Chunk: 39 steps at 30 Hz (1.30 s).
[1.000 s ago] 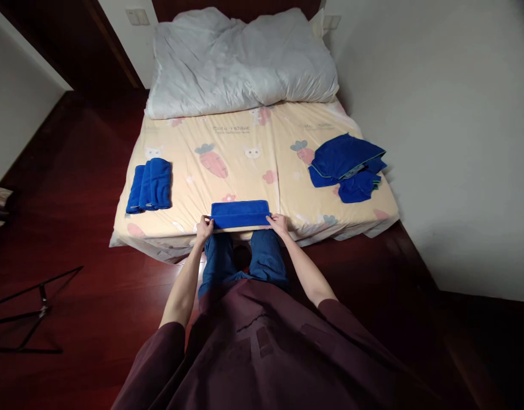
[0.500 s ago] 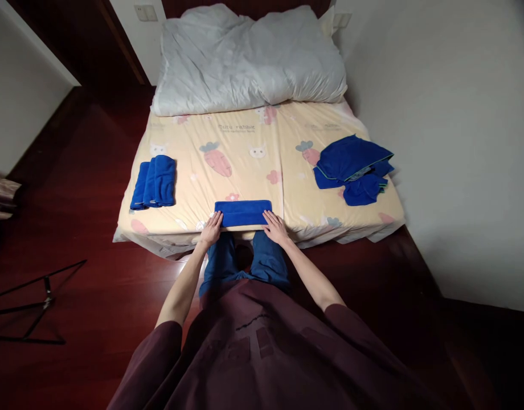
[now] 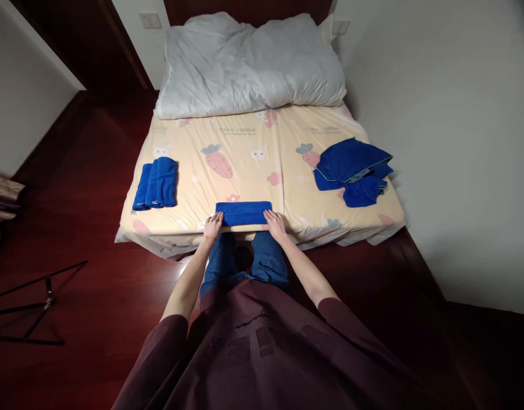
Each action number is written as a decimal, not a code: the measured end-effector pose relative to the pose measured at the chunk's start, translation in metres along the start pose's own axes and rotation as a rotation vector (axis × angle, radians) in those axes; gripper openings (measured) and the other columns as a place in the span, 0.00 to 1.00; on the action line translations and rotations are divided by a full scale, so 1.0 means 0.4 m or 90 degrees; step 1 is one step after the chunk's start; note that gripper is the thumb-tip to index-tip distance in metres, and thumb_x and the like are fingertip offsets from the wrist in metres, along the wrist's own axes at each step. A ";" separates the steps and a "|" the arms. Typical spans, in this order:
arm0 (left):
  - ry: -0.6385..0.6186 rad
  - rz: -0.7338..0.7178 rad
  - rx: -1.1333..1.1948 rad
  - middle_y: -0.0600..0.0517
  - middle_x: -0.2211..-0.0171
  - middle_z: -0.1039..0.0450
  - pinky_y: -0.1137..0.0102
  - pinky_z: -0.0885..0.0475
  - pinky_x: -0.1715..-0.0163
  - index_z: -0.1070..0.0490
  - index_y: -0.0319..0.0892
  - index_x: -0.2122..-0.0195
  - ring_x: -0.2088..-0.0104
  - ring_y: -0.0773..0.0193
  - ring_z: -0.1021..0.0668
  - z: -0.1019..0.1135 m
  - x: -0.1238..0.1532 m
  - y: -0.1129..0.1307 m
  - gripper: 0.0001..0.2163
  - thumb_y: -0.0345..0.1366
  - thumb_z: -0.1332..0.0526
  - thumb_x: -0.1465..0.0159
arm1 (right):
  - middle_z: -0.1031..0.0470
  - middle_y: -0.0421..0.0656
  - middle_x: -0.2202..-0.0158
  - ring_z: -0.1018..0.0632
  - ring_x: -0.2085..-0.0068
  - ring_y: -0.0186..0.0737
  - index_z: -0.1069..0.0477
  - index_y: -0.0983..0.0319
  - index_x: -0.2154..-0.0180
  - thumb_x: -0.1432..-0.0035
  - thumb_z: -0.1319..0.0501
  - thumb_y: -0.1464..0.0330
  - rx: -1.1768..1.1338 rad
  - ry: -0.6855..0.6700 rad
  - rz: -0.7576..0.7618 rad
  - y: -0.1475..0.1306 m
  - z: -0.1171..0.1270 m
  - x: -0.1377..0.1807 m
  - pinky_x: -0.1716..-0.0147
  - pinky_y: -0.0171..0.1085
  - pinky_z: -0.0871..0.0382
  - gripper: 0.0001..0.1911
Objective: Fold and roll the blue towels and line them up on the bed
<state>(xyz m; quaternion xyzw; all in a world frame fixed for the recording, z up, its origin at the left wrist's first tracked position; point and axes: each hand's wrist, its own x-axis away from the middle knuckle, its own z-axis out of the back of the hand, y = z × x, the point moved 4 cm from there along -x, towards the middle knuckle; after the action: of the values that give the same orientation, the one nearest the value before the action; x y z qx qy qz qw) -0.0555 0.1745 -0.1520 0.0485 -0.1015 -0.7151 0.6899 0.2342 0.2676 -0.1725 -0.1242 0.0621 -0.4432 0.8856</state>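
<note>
Cloth (image 3: 244, 208): from the head camera, a blue piece folded to a narrow strip, lying flat between the left hand (image 3: 213, 226) and the right hand (image 3: 276, 224), along the near edge of the printed sheet (image 3: 256, 173); a line runs lengthwise over its top.
Left hand: back up, fingers laid forward over the cloth's left end, stretched out rather than clenched; its thumb is too small to tell.
Right hand: fingers resting on the cloth's right end, likewise unclenched, level with the left hand and apart from it.
Folded stack (image 3: 164, 182): blue cloths overlapping side by side, left of the left hand and farther forward.
Loose pile (image 3: 349, 159): crumpled blue cloths with green edging, well to the right of the right hand and farther forward.
Sheet print: pale yellow, with carrots, animal faces and flowers, reaching forward of both hands.
Quilt (image 3: 249, 65): greyish white and bunched, straight ahead of the hands, well beyond them.
Trousers (image 3: 268, 259): blue, just behind the hands.
Black stand (image 3: 48, 290): thin legs on the floor (image 3: 112, 302), left of and behind the left hand.
</note>
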 end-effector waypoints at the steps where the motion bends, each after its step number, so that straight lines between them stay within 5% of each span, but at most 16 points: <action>1: 0.001 -0.006 -0.006 0.35 0.30 0.40 0.50 0.36 0.34 0.41 0.36 0.29 0.30 0.47 0.35 0.004 0.002 0.000 0.31 0.21 0.53 0.34 | 0.35 0.56 0.32 0.34 0.30 0.55 0.32 0.66 0.34 0.37 0.37 0.72 -0.002 -0.001 0.002 0.000 0.002 0.001 0.32 0.55 0.41 0.29; 10: -0.038 -0.084 0.018 0.43 0.31 0.36 0.57 0.30 0.38 0.37 0.41 0.31 0.32 0.53 0.33 -0.016 0.072 -0.040 0.31 0.21 0.50 0.36 | 0.30 0.47 0.34 0.31 0.32 0.45 0.31 0.62 0.35 0.43 0.47 0.83 -0.119 0.015 0.044 0.034 0.001 0.097 0.33 0.49 0.37 0.35; 14: -0.006 -0.064 0.138 0.44 0.37 0.28 0.59 0.31 0.36 0.31 0.40 0.35 0.36 0.55 0.28 -0.019 0.054 -0.072 0.32 0.21 0.46 0.42 | 0.23 0.49 0.40 0.26 0.38 0.44 0.25 0.63 0.40 0.50 0.45 0.82 -0.250 0.051 -0.034 0.073 -0.002 0.081 0.34 0.46 0.33 0.35; 23: 0.044 0.092 0.372 0.43 0.51 0.20 0.59 0.24 0.46 0.24 0.39 0.47 0.49 0.53 0.20 -0.002 0.040 -0.118 0.18 0.38 0.43 0.36 | 0.18 0.46 0.61 0.19 0.57 0.45 0.22 0.63 0.58 0.46 0.38 0.65 -0.556 0.085 -0.177 0.102 -0.013 0.053 0.54 0.44 0.23 0.14; 30: 0.053 0.121 0.358 0.43 0.62 0.21 0.60 0.24 0.52 0.25 0.38 0.56 0.58 0.53 0.21 0.001 0.024 -0.142 0.18 0.47 0.46 0.32 | 0.24 0.42 0.69 0.23 0.64 0.42 0.32 0.59 0.68 0.49 0.36 0.49 -0.656 0.087 -0.223 0.098 -0.007 0.042 0.62 0.39 0.25 0.21; 39: 0.021 0.159 0.389 0.43 0.62 0.19 0.64 0.24 0.56 0.24 0.36 0.54 0.59 0.53 0.19 0.007 0.008 -0.144 0.22 0.49 0.47 0.33 | 0.26 0.41 0.70 0.22 0.62 0.43 0.38 0.57 0.71 0.46 0.39 0.46 -0.638 0.110 -0.203 0.105 -0.018 0.027 0.60 0.40 0.25 0.22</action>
<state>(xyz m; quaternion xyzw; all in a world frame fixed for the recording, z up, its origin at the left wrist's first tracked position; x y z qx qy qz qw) -0.1123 0.1731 -0.1612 0.2523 -0.3052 -0.5608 0.7271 0.2714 0.2817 -0.1910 -0.5033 0.3192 -0.4971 0.6306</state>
